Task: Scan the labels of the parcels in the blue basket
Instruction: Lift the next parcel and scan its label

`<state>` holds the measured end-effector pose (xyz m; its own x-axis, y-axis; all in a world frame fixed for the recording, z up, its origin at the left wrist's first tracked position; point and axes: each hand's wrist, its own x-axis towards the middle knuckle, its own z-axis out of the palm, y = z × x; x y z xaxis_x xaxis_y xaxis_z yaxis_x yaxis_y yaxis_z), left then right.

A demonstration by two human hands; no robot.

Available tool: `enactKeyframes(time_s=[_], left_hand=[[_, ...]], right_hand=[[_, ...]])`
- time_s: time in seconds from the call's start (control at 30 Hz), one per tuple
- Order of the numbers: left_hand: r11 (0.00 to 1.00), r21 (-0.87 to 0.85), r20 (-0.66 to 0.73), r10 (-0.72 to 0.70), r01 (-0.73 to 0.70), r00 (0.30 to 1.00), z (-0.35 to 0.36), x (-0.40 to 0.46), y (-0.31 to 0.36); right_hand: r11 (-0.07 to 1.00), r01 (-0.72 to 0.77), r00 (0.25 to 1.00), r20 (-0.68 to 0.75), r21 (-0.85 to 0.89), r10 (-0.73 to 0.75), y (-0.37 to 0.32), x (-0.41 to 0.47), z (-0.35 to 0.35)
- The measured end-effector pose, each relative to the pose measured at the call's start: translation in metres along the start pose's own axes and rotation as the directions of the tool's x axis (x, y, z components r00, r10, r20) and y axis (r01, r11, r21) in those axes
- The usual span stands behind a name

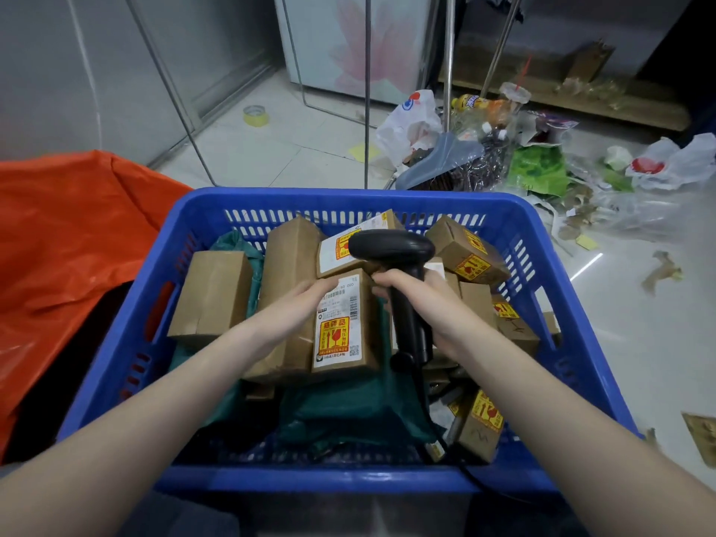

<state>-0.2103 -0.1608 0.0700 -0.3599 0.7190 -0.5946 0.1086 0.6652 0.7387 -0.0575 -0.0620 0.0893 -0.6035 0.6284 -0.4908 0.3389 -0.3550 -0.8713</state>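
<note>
The labelled parcel (pixel 345 323), steadied by the left hand (pixel 298 304), lies just left of the scanner (pixel 391 250) (gripped in the right hand (pixel 418 296)), long axis toward the wearer.

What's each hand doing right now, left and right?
Left hand: fingers on the labelled cardboard parcel, steadying it in the blue basket.
Right hand: closed around the black barcode scanner handle.

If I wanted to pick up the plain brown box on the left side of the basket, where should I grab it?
Grab the plain box across its two long sides, coming down from above. It lies tilted on top of the green bags, so its top face and long edges are free. The basket wall is close on its left, so there's probably little room to reach in sideways from there.
</note>
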Motion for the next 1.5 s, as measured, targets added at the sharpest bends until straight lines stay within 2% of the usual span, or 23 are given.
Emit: enactKeyframes(time_s=[0.27, 0.5, 0.73, 0.97, 1.1, 1.33, 1.43, 1.5], left_hand=[[0.945, -0.314, 0.048, -0.082, 0.093, 0.995, 0.007, 0.006, -0.012], [0.887, -0.438, 0.037, -0.144, 0.145, 0.989, 0.007, 0.009, -0.007], [0.937, -0.335, -0.013, -0.115, 0.104, 0.993, 0.009, 0.01, -0.008], [0.977, -0.213, -0.037, 0.01, -0.018, 0.999, 0.008, 0.002, 0.002], [0.982, -0.17, -0.089, 0.066, -0.08, 0.994, 0.005, 0.002, 0.005], [0.977, -0.138, -0.191, 0.137, -0.165, 0.972, 0.003, -0.002, 0.015], [0.946, -0.164, -0.184, 0.25, -0.281, 0.951, -0.003, -0.007, 0.023], [0.918, -0.154, -0.23, 0.326, -0.365, 0.917, -0.008, -0.01, 0.03]], right_hand=[[0.998, -0.067, 0.995, 0.072, 0.018, 0.065, 0.014, 0.003, 0.015], [0.993, -0.104, 0.993, 0.053, 0.054, 0.101, 0.013, 0.002, 0.01], [0.994, -0.104, 0.994, 0.031, 0.034, 0.103, 0.014, 0.001, 0.006], [0.995, -0.097, 0.995, 0.01, 0.037, 0.096, 0.013, 0.001, 0.001], [0.993, -0.083, 0.997, 0.002, 0.084, 0.083, 0.008, -0.001, 0.0], [0.983, -0.016, 0.995, -0.095, 0.182, 0.034, -0.007, -0.002, -0.008], [0.961, 0.004, 0.993, -0.114, 0.278, 0.029, -0.012, -0.002, -0.012], [0.932, 0.043, 0.994, -0.105, 0.361, -0.005, -0.016, -0.001, -0.015]])
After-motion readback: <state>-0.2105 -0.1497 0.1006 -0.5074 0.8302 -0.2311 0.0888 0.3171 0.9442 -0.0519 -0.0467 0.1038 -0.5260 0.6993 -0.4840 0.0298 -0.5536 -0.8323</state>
